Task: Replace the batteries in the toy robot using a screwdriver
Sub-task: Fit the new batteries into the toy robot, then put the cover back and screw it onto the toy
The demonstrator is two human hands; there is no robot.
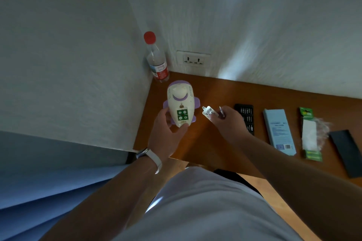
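A clear water bottle (pixel 156 58) with a red cap stands in the corner at the far left end of the wooden desk (pixel 197 143), just behind the toy robot (pixel 181 103). The left hand (pixel 168 133), a white-strapped watch (pixel 149 157) on its wrist, cups the lower end of the white and purple toy robot, thumb on one side and fingers curled round the other. The robot's back faces up, its battery bay (pixel 182 115) open with four cells showing. Just right, apart from the toy, the right hand (pixel 227 121) pinches the removed battery cover (pixel 209 112) in its fingertips and grips a slim metal screwdriver (pixel 221 112) alongside. Further right on the desk lie a black bit case (pixel 245 117), partly hidden by that hand, a pale blue box (pixel 279 131), a green battery pack (pixel 310 135), torn open, and a black lid (pixel 347 152).
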